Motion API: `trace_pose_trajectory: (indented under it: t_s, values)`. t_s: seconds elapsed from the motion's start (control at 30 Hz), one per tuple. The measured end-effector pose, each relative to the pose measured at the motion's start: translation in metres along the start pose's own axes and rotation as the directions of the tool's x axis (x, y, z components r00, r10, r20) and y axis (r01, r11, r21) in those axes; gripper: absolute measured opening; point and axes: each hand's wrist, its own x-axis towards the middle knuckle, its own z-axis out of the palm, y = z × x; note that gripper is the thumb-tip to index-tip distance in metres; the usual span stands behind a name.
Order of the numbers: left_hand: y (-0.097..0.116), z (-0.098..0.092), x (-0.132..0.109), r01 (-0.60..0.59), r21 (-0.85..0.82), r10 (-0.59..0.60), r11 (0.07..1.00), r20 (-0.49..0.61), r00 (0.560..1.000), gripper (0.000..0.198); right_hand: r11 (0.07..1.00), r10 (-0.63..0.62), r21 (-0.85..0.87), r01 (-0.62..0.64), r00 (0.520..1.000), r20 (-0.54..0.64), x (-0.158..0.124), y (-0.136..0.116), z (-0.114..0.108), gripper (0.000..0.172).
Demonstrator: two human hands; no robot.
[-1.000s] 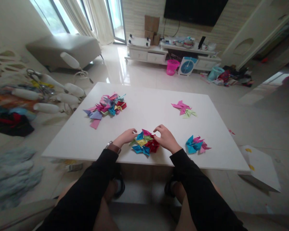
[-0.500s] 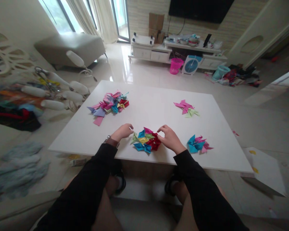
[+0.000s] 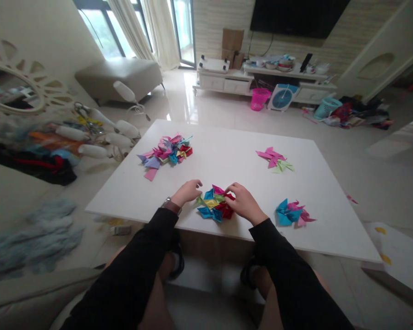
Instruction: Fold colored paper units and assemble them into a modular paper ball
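A small heap of folded paper pieces, blue, yellow, green, pink and red, lies near the front edge of the white table. My left hand rests at the heap's left side, fingers curled, its tips touching the green and blue folds. My right hand sits on the heap's right side, fingers bent and pinching at the red and pink paper. A watch shows on my left wrist. Black sleeves cover both arms.
Another large pile of folded papers lies at the table's far left. A pink and pale green pair lies far right, a blue and pink cluster near right. A white board lies on the floor to the right.
The view has shifted, so everything sits further right in the frame. My hands stay on either side of the heap, and my right fingers have closed in on its top.
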Motion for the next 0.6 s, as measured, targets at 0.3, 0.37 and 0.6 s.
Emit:
trace_pose_trajectory:
  t_s: [0.3, 0.37, 0.6]
  values:
    - [0.012, -0.006, -0.031, -0.037, -0.191, -0.005, 0.981, -0.211, 0.977, 0.040, 0.999, -0.007, -0.042, 0.009, 0.999, 0.041, -0.013, 0.009, 0.006, 0.009]
    - [0.013, -0.008, -0.040, 0.007, -0.212, -0.056, 0.977, -0.224, 0.973, 0.037, 0.999, -0.005, -0.046, 0.006, 0.999, 0.035, -0.022, 0.014, 0.002, 0.010]
    - [-0.020, -0.029, -0.059, 0.165, -0.197, -0.215, 0.966, -0.266, 0.940, 0.030, 1.000, 0.004, -0.013, -0.004, 1.000, -0.029, -0.059, 0.030, -0.019, 0.012]
